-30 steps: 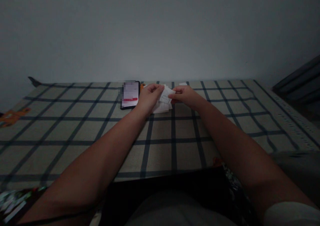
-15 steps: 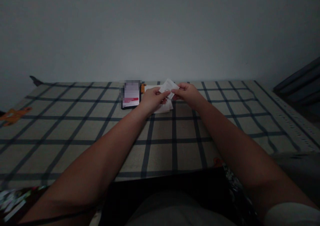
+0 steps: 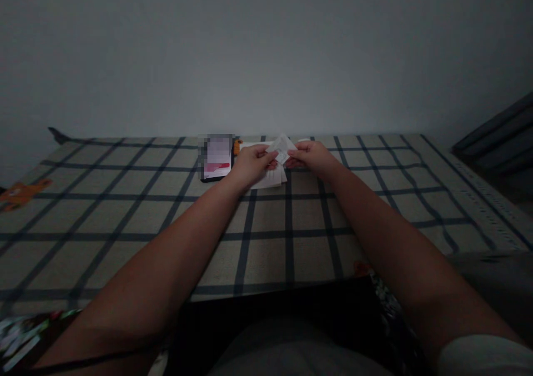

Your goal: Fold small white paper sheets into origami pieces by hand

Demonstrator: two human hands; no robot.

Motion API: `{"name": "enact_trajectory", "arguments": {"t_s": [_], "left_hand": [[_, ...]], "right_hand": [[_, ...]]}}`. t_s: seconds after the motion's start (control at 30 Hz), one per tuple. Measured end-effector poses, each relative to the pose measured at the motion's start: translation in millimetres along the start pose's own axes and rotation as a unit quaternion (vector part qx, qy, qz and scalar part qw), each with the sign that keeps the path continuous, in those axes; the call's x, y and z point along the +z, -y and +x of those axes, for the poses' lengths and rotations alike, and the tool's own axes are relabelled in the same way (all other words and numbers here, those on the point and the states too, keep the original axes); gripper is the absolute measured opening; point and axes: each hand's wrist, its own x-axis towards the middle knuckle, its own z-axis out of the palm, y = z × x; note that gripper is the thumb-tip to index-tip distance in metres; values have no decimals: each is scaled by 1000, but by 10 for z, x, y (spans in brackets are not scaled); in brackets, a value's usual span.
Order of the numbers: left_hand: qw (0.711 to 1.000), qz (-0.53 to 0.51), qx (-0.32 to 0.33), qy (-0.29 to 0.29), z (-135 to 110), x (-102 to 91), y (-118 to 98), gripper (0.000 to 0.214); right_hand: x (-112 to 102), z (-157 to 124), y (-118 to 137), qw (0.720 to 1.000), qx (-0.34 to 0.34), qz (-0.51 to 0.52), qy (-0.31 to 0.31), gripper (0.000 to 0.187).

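Observation:
A small white folded paper (image 3: 282, 147), turned with one corner pointing up, is pinched between both hands above the cloth. My left hand (image 3: 252, 164) closes thumb and fingers on its left corner. On the opposite corner, my right hand (image 3: 313, 158) grips with thumb and fingertips. The folds look faint in the dim light. Beneath my left hand lie white sheets of paper (image 3: 268, 180), partly hidden by the hand. Left of them rests a phone or small tablet (image 3: 219, 158) with a lit, partly blurred screen.
A checked cloth (image 3: 166, 220) covers the surface, which meets a plain wall (image 3: 266, 54) at the back. Dark striped fabric (image 3: 499, 134) is at the far right. Colourful printed material (image 3: 29, 334) shows at the lower left.
The hands have shifted slightly apart, and the folded paper shows more of its middle between the thumbs. Both hands still hold it. The phone or tablet lies where it was.

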Motion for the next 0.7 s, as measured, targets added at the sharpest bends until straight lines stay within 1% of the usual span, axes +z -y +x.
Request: {"name": "enact_trajectory", "arguments": {"t_s": [0.07, 0.13, 0.23, 0.3, 0.37, 0.43, 0.47, 0.5, 0.6, 0.63, 0.7], "left_hand": [[1000, -10, 0, 8, -1, -16, -1, 32], [1000, 4, 7, 6, -4, -25, 4, 30], [999, 45, 24, -12, -2, -11, 15, 23], [998, 45, 26, -20, -1, 11, 0, 19], [998, 41, 27, -50, -9, 30, -43, 18], [992, 34, 31, -115, -30, 40, -102, 28], [990, 42, 32, -133, -43, 42, -131, 32], [989, 46, 31, -137, -57, 44, -156, 36], [997, 38, -10, -64, -94, 64, -195, 43], [999, 24, -29, -38, -102, 75, -198, 44], [998, -25, -65, -12, -109, 98, -197, 50]], "right_hand": [[-5, 0, 0, 1000, -6, -2, 8, 23], [-9, -3, 7, 999, -28, -17, 6, 25], [-14, -10, 24, 995, -76, -55, -17, 29], [-12, -16, 38, 991, -94, -82, -38, 31], [-5, -18, 51, 988, -107, -92, -60, 31], [4, -13, 55, 986, -117, -81, -84, 32], [7, -8, 53, 985, -120, -76, -95, 33], [9, -1, 48, 984, -122, -73, -105, 33], [7, 14, 34, 979, -137, -91, -118, 32], [7, 12, 35, 976, -151, -106, -118, 31], [13, -6, 50, 965, -187, -148, -111, 25]]}}
